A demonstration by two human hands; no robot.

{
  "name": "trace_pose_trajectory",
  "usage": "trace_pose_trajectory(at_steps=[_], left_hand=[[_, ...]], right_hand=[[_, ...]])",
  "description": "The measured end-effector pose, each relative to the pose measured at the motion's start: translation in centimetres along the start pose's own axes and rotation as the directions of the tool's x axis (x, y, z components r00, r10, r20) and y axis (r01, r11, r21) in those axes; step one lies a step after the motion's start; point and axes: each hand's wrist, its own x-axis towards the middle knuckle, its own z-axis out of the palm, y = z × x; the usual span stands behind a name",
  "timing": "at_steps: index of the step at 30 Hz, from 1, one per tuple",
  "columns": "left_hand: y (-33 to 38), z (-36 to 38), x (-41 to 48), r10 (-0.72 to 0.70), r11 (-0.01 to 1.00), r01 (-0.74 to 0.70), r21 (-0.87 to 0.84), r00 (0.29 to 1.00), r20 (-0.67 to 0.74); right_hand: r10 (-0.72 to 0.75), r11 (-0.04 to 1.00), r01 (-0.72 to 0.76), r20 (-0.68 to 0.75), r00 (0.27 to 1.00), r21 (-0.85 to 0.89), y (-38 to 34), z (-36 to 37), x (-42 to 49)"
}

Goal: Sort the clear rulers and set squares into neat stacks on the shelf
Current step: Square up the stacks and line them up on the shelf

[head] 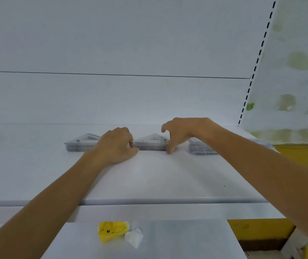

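Our left hand (115, 144) covers the gap between the left stack of set squares (80, 143) and the middle stack of set squares (151, 143). Its fingers are curled with the tips against the middle stack's left end, and we cannot tell whether they pinch it or only touch it. Our right hand (184, 130) is spread and grasps nothing, thumb down at the middle stack's right corner, forefinger hooked above it. Our right forearm crosses the stack of rulers (200, 148) further right and hides much of it. The clear plastic blurs, so we can read no markings.

All three stacks lie in a row towards the back of the white shelf (149, 176). Behind it stand a white back panel (112, 43) and a slotted upright (259, 53). On the lower shelf (186, 240) a yellow packet (112, 230) and a crumpled white tissue (134, 239) lie touching.
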Motion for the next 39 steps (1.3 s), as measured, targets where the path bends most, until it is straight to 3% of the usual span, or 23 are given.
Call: trace_pose_trajectory(at_steps=[9,24,28,31,39], left_hand=[[-0.3,0.3,0.1,0.029,1.000,-0.029,0.007,0.999,0.034],[-1.0,0.0,0.0,0.015,1.000,-0.015,-0.017,1.000,0.023],[-0.8,-0.7,-0.1,-0.003,0.999,0.006,-0.034,0.997,0.073],[0.2,-1.6,0.5,0.022,1.000,-0.021,-0.023,1.000,0.021],[9.1,-1.8,3.3,0.179,0.982,-0.173,-0.069,0.978,0.102]], right_hand=[[-0.095,0.974,0.070,0.110,0.989,0.214,-0.3,-0.6,2.8],[-0.155,0.971,0.133,0.099,0.983,0.200,0.3,-1.9,3.4],[-0.098,0.978,0.094,0.013,0.995,0.185,4.1,-3.4,0.9],[-0.030,0.988,0.029,0.003,1.000,0.152,7.4,-3.0,-1.2],[0.056,0.986,-0.066,0.074,0.996,0.150,13.8,-0.3,-5.0]])
